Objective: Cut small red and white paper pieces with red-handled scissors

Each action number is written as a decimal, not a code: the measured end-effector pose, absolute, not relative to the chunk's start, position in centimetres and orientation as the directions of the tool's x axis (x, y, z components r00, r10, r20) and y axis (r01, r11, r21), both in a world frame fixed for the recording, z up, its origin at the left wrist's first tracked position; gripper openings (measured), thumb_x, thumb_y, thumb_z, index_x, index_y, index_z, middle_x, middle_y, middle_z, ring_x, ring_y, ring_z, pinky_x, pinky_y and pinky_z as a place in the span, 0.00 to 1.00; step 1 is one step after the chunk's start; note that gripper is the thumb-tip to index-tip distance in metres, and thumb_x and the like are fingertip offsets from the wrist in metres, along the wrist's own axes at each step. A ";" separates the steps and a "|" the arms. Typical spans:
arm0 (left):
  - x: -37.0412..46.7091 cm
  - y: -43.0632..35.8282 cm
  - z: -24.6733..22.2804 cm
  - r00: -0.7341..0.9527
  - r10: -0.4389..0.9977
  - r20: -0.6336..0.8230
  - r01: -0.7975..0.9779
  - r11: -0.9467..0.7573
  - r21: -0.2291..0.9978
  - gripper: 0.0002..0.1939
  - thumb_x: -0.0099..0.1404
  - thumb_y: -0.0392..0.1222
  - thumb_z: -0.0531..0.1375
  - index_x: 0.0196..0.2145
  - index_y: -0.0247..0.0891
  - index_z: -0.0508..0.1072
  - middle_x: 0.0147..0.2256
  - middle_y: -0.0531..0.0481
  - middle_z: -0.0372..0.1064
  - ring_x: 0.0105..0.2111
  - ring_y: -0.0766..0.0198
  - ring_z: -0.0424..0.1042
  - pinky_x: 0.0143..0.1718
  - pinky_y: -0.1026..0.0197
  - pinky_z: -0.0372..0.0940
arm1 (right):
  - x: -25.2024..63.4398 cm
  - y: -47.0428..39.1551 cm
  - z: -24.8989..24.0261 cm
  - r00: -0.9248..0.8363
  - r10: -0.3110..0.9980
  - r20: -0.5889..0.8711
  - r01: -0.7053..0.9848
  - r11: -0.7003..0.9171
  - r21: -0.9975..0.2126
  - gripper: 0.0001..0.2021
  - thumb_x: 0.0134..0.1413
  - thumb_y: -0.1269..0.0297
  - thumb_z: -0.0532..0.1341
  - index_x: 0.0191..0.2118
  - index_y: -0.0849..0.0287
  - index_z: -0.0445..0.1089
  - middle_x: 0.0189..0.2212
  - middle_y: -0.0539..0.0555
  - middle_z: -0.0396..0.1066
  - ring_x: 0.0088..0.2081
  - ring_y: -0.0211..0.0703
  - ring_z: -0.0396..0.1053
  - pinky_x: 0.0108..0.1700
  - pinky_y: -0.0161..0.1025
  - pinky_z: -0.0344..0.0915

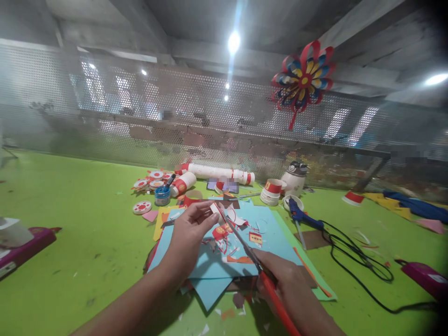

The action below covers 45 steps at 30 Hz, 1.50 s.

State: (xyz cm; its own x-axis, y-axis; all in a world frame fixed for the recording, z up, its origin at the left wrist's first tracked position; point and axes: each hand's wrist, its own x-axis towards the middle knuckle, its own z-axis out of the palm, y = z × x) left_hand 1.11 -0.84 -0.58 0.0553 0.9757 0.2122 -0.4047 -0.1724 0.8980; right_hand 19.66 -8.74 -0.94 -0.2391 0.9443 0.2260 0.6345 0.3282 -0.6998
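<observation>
My left hand (191, 233) pinches a small white piece with a red edge (217, 212) between thumb and fingers. In my right hand (285, 275) are scissors with red handles (271, 289); their blades point up and left, and the tips are at the white piece. Below both hands lie light blue sheets (276, 233), strewn with red and white scraps (220, 233). An orange strip (241, 259) and a small red and yellow label (255, 238) rest on the sheets.
A blue glue gun (303, 217) with a black cord is right of the sheets. Behind stand a white tube (217, 172), paper cups (271, 191), a blue jar (162, 195) and a kettle-like container (294, 179). Purple power strips (33, 245) lie at the sides.
</observation>
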 end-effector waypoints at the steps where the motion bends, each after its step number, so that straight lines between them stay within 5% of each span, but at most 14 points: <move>1: 1.1 -0.8 -0.6 0.054 0.976 0.212 -0.402 -0.173 0.899 0.15 0.52 0.41 0.66 0.38 0.36 0.71 0.38 0.44 0.73 0.41 0.58 0.71 0.48 0.52 0.62 | 19.6 -8.8 -0.9 -0.242 0.942 0.231 0.627 0.334 -0.704 0.16 0.51 0.72 0.54 0.42 0.55 0.74 0.25 0.49 0.79 0.27 0.42 0.74 0.27 0.32 0.66; 22: 1.2 -0.6 -0.8 0.034 0.968 0.247 -0.333 -0.222 0.916 0.16 0.53 0.41 0.65 0.39 0.36 0.70 0.41 0.42 0.72 0.43 0.57 0.70 0.48 0.52 0.62 | 20.1 -8.5 -1.2 -0.273 0.931 0.242 0.702 0.365 -0.612 0.15 0.52 0.69 0.54 0.44 0.57 0.71 0.32 0.54 0.76 0.35 0.47 0.72 0.37 0.40 0.66; 45: 1.2 -0.8 -0.6 -0.018 0.964 0.265 -0.298 -0.259 0.919 0.17 0.52 0.41 0.65 0.40 0.36 0.69 0.40 0.42 0.72 0.43 0.56 0.70 0.47 0.53 0.63 | 19.8 -8.4 -1.5 -0.223 0.942 0.251 0.678 0.335 -0.654 0.17 0.48 0.73 0.54 0.43 0.57 0.72 0.29 0.52 0.78 0.30 0.46 0.74 0.31 0.35 0.67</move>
State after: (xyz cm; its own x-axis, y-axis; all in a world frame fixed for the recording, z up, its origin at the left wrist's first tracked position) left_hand 1.16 -0.77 -0.60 -0.0180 0.9640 0.2654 -0.2985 -0.2586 0.9187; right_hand 19.82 -8.44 -1.49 -0.2227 0.9419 0.2513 0.6781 0.3349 -0.6542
